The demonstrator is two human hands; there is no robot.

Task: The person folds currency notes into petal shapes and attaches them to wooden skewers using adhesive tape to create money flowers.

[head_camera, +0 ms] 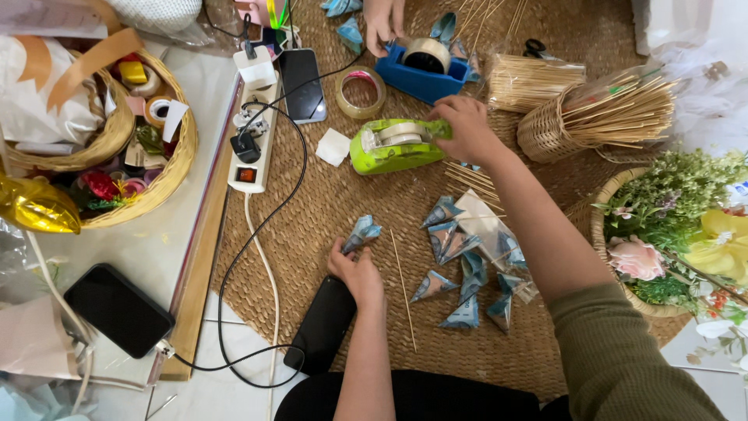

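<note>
On the round woven straw mat [327, 210], the lime green plastic tape dispenser [393, 145] served as the centre of the scene. The right hand [466, 129] rested on the right end of this dispenser, with its fingers curled around it and gripping it. Below the dispenser, near the person, the left hand [357, 269] held a small folded cone of blue-grey paper [361, 232], pinched between the closed fingers. To the lower right of the dispenser lay a group of similar folded paper cones [467, 269], and a thin wooden skewer [403, 288] lay between them and the left hand. Above the dispenser stood a blue tape dispenser [421, 74], touched by another person's hand [383, 23]. Left of the green dispenser was a white power strip [253, 132].
</note>
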